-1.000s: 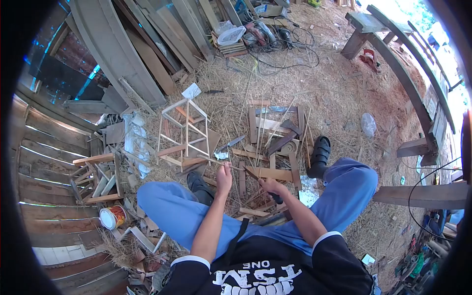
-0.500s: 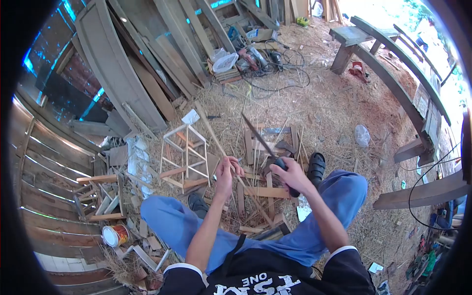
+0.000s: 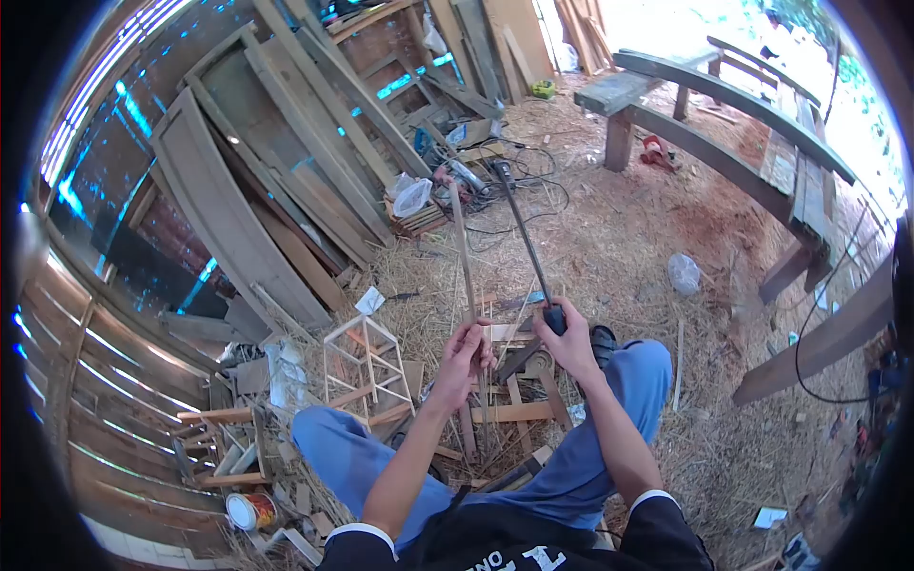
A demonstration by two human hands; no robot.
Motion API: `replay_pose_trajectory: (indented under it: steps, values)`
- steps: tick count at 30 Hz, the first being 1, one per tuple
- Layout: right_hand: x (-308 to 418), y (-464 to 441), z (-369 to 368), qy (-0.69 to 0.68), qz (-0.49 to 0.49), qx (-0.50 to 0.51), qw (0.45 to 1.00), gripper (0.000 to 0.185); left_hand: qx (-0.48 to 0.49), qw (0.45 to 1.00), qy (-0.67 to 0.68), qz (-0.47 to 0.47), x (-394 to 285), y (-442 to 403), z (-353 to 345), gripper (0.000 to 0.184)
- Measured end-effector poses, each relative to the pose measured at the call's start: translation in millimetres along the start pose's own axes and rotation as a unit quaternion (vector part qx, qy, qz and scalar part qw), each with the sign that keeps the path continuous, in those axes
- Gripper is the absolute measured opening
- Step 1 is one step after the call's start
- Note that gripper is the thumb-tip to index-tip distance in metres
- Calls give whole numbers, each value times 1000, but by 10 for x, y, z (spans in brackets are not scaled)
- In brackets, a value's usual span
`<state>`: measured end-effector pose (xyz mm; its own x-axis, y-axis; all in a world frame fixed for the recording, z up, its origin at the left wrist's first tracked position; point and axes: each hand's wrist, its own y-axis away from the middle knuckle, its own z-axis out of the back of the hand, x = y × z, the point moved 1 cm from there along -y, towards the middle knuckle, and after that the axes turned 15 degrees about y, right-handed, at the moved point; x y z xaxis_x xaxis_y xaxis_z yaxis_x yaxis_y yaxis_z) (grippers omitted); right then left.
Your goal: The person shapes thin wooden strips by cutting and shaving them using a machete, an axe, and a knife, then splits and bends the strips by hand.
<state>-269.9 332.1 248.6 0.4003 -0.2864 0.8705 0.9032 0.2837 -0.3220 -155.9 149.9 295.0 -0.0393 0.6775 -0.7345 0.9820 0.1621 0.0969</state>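
A thin pale strip of wood or bamboo stands nearly upright in view, and my left hand is closed around its lower part. My right hand grips the dark handle of a long-bladed knife, its blade pointing up and away from me. Strip and blade are apart. Below my hands, on the straw-covered floor, lie wooden pieces and a flat board. A small frame of pale sticks stands to the left of my left hand.
Old boards and a door panel lean at the left. Power tools with cables lie ahead. A wooden bench stands at the right, with a curved beam nearer me. A paint can sits at lower left.
The view has tilted up. The knife, low near the strip at first, has risen to point away. My left hand has raised the strip from a slanted position to nearly upright.
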Motion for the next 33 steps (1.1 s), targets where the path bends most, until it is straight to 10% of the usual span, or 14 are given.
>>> replay_pose_trajectory:
  steps: [8,17,33]
  values:
    - [-6,87,93,-178,-122,39,976,29,6,996,-93,7,221,104,272,37]
    - [-58,158,209,-143,-156,50,976,26,29,982,-155,-103,-208,114,345,24]
    - [-76,30,-221,-94,-190,124,969,35,-5,898,-441,-17,-249,-480,991,30]
